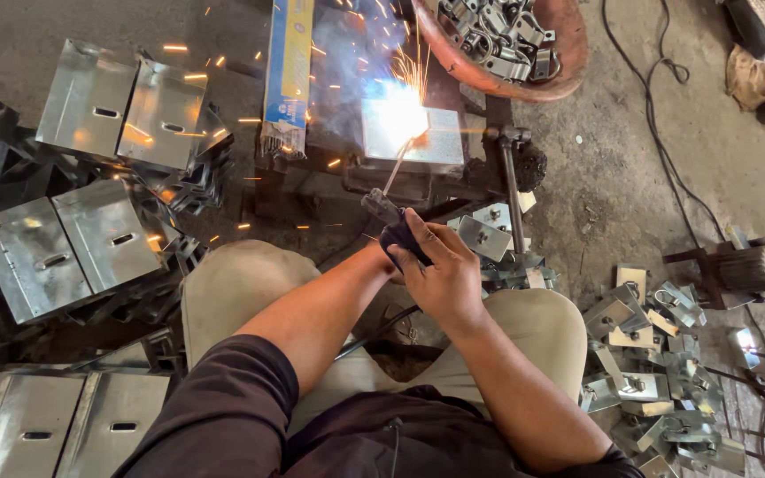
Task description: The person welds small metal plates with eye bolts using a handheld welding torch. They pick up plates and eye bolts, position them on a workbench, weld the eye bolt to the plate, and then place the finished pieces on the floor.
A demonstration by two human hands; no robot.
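The right hand (440, 274) is wrapped tight around the dark handle of a welding holder (393, 221), fingers fully closed on it. The left hand is hidden behind the right one; its forearm runs up to the same spot, so I cannot tell whether its grip is closed or what it has hold of. A thin rod (397, 168) sticks up from the holder and its tip touches a small metal plate (418, 134), where a white arc burns and orange sparks fly out to the left and up. The plate lies on a low dark steel stand (374, 181) in front of the person's knees. A blue box (288, 75) lies just left of the plate. Behind the plate sits a round red bowl (568, 53) full of grey metal clamps. Folded sheet-metal panels (73, 243) with slots are stacked on the floor to the left. Small brackets (644, 354) lie heaped on the floor to the right. A black cable (666, 168) snakes over the floor beyond them.
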